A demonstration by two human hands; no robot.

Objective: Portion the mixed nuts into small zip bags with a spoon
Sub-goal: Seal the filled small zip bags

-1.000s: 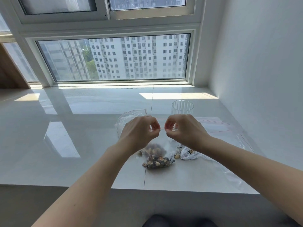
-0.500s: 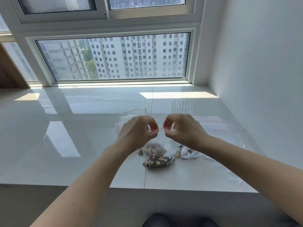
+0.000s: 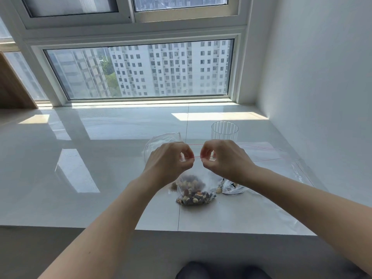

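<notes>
Two hands work the red zip strip of one small zip bag [image 3: 198,176], which hangs between them above the white sill [image 3: 100,178] with its load of mixed nuts [image 3: 194,195] sagging to the bottom, at or just above the surface. The left hand [image 3: 169,160] pinches the strip between thumb and forefinger at the left end, other fingers curled. The right hand [image 3: 225,158] pinches it the same way just beside it, leaving a short span of red line taut between them. This reads as sealing: press the two tracks together at one end, then slide the pinch along the full width, keeping the strip level and the nuts below the seal so none catch in it. To the right lie a second, crumpled bag [image 3: 233,188] with a few nuts and a large flat zip bag [image 3: 281,158]; a ribbed clear cup [image 3: 224,131] stands behind. No spoon is visible.
</notes>
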